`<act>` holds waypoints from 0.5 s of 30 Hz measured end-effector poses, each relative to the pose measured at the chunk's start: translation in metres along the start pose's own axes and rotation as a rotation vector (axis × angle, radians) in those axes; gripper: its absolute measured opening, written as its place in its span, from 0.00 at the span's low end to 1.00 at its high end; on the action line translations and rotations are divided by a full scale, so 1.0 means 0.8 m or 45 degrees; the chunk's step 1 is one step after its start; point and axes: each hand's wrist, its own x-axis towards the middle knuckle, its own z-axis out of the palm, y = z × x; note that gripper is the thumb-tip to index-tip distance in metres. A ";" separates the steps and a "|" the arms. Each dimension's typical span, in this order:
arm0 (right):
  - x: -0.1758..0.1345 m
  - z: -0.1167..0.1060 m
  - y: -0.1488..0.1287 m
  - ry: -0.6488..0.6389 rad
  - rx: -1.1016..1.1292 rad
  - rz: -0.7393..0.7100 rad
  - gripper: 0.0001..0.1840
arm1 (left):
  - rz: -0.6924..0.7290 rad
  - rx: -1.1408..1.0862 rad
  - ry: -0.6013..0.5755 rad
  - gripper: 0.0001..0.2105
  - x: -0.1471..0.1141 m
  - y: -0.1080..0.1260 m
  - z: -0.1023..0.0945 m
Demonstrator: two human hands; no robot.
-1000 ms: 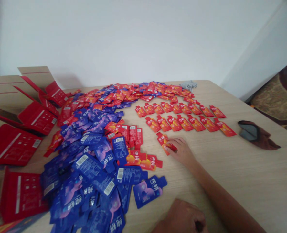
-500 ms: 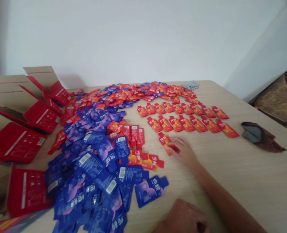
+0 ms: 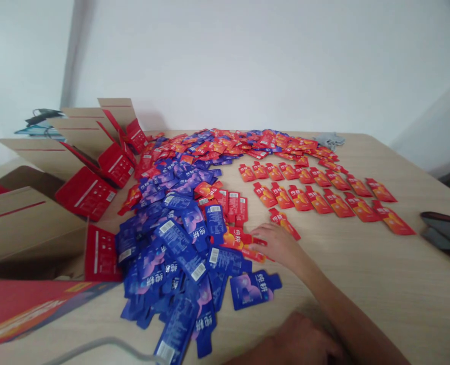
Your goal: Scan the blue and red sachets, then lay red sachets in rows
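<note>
My right hand (image 3: 277, 245) reaches over the edge of the pile, its fingers bent down onto a red-orange sachet (image 3: 253, 253) and closed at its end. Just behind the fingers, another red-orange sachet (image 3: 289, 226) lies alone on the table. Two slanting rows of red-orange sachets (image 3: 300, 196) spread out farther back. Low in the view, my left hand (image 3: 297, 339) is curled and blurred near the table's front; its fingers are mostly hidden. A blue sachet (image 3: 253, 290) lies flat between my left hand and the heap of blue sachets (image 3: 179, 243).
Open red cardboard boxes (image 3: 90, 195) stand along the left side. Behind, a long mixed heap of sachets (image 3: 217, 144) runs toward a grey cloth (image 3: 329, 139). A dark pouch-like cloth item (image 3: 443, 230) lies at the right. A grey cable (image 3: 107, 342) crosses the lower left.
My right hand has left the single red-orange sachet by the rows and moved toward the pile, onto another sachet. The view has swung left, showing more of the boxes.
</note>
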 end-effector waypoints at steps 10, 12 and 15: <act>-0.012 0.011 0.016 -0.206 -0.006 0.213 0.37 | 0.029 0.209 -0.004 0.14 0.004 0.018 -0.018; -0.012 0.006 0.017 -0.270 0.009 0.227 0.33 | 0.024 0.206 0.018 0.14 0.003 0.021 -0.018; -0.011 0.001 0.016 -0.315 0.065 0.297 0.30 | 0.065 0.221 0.075 0.15 0.002 0.018 -0.013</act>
